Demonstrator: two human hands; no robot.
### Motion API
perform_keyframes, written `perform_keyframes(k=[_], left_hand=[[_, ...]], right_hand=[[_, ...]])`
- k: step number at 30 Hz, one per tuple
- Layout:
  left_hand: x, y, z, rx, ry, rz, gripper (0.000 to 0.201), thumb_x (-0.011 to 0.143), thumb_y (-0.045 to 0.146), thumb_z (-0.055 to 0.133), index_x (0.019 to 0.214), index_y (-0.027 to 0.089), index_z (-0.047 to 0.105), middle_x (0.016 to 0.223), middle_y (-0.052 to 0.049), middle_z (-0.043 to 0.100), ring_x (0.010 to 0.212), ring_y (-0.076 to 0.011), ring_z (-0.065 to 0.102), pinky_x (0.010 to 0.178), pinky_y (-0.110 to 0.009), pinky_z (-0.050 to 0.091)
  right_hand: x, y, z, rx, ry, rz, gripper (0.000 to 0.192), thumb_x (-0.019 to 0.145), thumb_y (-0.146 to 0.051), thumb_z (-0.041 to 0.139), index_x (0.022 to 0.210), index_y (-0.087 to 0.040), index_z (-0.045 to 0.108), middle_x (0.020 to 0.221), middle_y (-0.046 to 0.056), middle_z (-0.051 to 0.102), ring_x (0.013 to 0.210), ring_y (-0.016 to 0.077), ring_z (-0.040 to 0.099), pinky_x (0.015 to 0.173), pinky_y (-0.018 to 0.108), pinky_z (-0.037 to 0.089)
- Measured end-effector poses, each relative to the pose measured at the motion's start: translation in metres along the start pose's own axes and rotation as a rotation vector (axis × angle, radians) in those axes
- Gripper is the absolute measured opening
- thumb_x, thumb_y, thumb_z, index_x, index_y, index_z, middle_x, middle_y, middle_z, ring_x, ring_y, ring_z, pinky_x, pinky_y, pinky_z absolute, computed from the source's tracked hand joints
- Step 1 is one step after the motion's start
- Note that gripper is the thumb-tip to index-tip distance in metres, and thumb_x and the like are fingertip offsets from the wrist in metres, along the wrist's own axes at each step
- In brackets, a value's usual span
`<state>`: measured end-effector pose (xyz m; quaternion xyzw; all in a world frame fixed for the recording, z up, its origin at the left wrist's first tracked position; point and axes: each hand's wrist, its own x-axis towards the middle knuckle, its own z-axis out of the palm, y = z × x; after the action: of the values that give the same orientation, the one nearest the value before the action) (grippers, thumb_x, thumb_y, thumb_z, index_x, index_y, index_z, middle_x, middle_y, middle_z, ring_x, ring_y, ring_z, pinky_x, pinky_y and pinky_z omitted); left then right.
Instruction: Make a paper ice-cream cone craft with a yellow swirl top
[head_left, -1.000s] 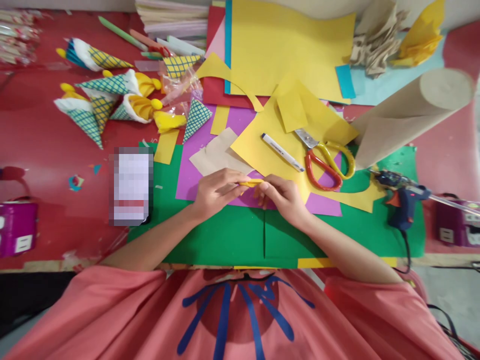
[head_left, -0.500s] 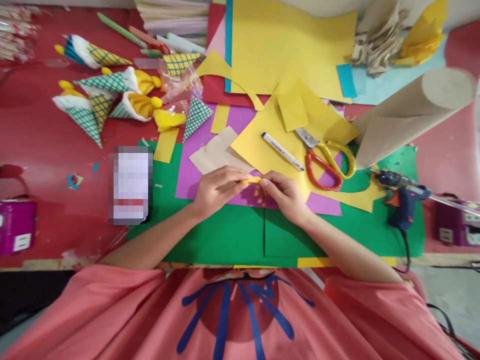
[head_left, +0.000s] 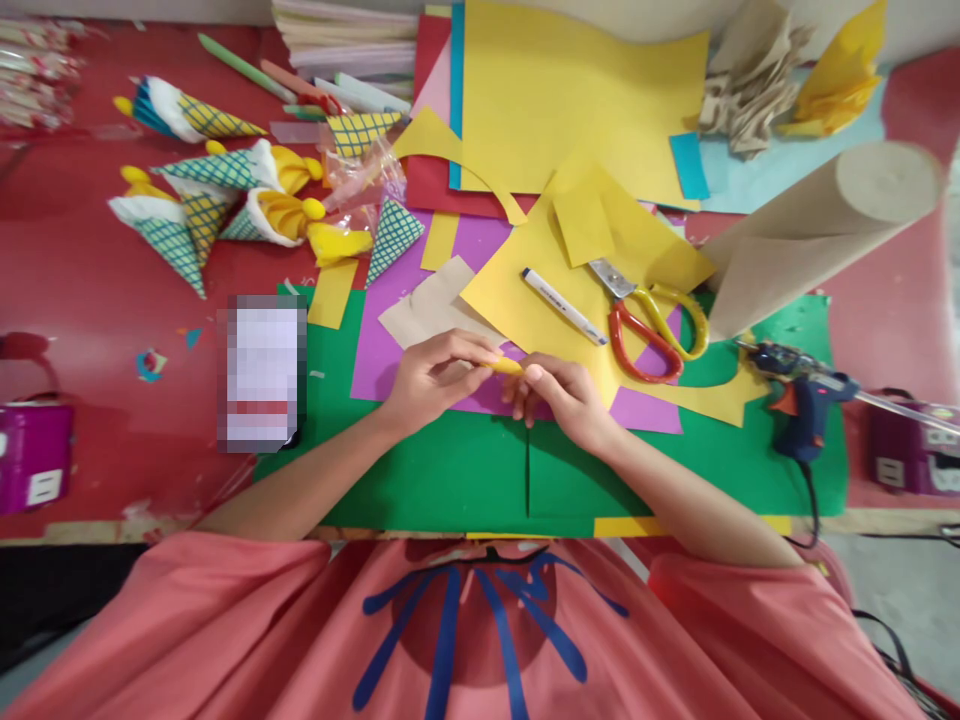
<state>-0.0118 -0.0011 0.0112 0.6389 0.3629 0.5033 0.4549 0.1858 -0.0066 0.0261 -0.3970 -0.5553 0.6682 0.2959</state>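
Near the middle of the frame, your left hand (head_left: pixel 435 378) and right hand (head_left: pixel 566 398) meet over a purple sheet (head_left: pixel 390 345) that lies on a green mat (head_left: pixel 450 470) on the red table (head_left: pixel 90 280). Between them sits a small yellow paper piece (head_left: pixel 507 366). The fingers of your left hand pinch one end of it; your right thumb and forefinger close on the other end. The piece looks rolled or folded tight, though it is too small to be sure which.

You appear to be shaping this scrap, midway through the rolling or creasing. A next move would call for a steady pinch from both hands so the roll does not spring open.

Just above your hands lies a large yellow sheet (head_left: pixel 540 290) with a white marker (head_left: pixel 564 306) on it. Right of the marker rest scissors (head_left: pixel 652 315) with red and yellow handles. At centre right a blue glue gun (head_left: pixel 806 400) lies on the mat's edge, below a brown paper roll (head_left: pixel 817 230). In the upper left, patterned paper cones (head_left: pixel 202 190) are gathered together.
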Motion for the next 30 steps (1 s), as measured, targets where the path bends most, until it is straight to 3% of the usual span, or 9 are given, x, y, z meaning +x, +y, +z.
perform_keyframes(k=[4, 15, 20, 24, 27, 30], left_hand=[[0.001, 0.001, 0.0, 0.08, 0.003, 0.031, 0.016, 0.078, 0.017, 0.073, 0.093, 0.021, 0.07, 0.092, -0.003, 0.074, 0.088, -0.0129, 0.07, 0.08, -0.023, 0.056], [0.001, 0.002, 0.0, 0.03, 0.026, -0.186, 0.02, 0.078, 0.032, 0.074, 0.092, 0.019, 0.073, 0.093, -0.006, 0.075, 0.088, -0.0147, 0.071, 0.076, -0.023, 0.059], [0.002, 0.003, 0.001, -0.048, 0.071, -0.333, 0.025, 0.071, 0.037, 0.079, 0.086, 0.018, 0.075, 0.085, -0.004, 0.077, 0.078, -0.0157, 0.072, 0.071, -0.025, 0.059], [0.003, 0.002, 0.002, -0.134, 0.065, -0.434, 0.03, 0.066, 0.04, 0.082, 0.083, 0.016, 0.075, 0.083, -0.006, 0.077, 0.073, -0.0172, 0.072, 0.068, -0.028, 0.061], [0.004, 0.002, 0.002, -0.171, 0.066, -0.461, 0.031, 0.064, 0.039, 0.083, 0.082, 0.016, 0.075, 0.082, -0.007, 0.077, 0.072, -0.0175, 0.073, 0.066, -0.028, 0.061], [0.004, 0.003, 0.002, -0.166, 0.067, -0.444, 0.027, 0.066, 0.037, 0.083, 0.081, 0.016, 0.076, 0.084, -0.007, 0.077, 0.073, -0.0169, 0.073, 0.065, -0.026, 0.062]], right_hand=[[0.005, -0.003, 0.0, 0.279, -0.054, 0.14, 0.04, 0.087, -0.052, 0.059, 0.074, -0.015, 0.059, 0.065, 0.002, 0.065, 0.048, 0.0078, 0.059, 0.042, 0.017, 0.046], [0.005, -0.004, -0.003, 0.249, 0.071, 0.108, 0.031, 0.083, -0.045, 0.067, 0.075, -0.016, 0.06, 0.064, -0.001, 0.065, 0.05, 0.0072, 0.06, 0.045, 0.017, 0.048], [0.0, -0.002, 0.0, 0.035, 0.135, 0.006, 0.027, 0.086, -0.044, 0.063, 0.084, -0.017, 0.062, 0.064, -0.001, 0.064, 0.053, 0.0097, 0.062, 0.052, 0.021, 0.053], [-0.005, -0.001, -0.002, -0.344, 0.219, -0.136, 0.027, 0.091, -0.043, 0.057, 0.088, -0.018, 0.064, 0.067, 0.001, 0.065, 0.055, 0.0113, 0.06, 0.053, 0.023, 0.05], [-0.006, 0.0, -0.005, -0.627, 0.238, -0.324, 0.023, 0.094, -0.037, 0.053, 0.086, -0.019, 0.065, 0.073, 0.005, 0.069, 0.061, 0.013, 0.061, 0.058, 0.025, 0.049], [-0.005, 0.0, -0.007, -0.682, 0.221, -0.397, 0.023, 0.094, -0.037, 0.052, 0.086, -0.019, 0.066, 0.079, 0.008, 0.071, 0.068, 0.0154, 0.063, 0.064, 0.027, 0.051]])
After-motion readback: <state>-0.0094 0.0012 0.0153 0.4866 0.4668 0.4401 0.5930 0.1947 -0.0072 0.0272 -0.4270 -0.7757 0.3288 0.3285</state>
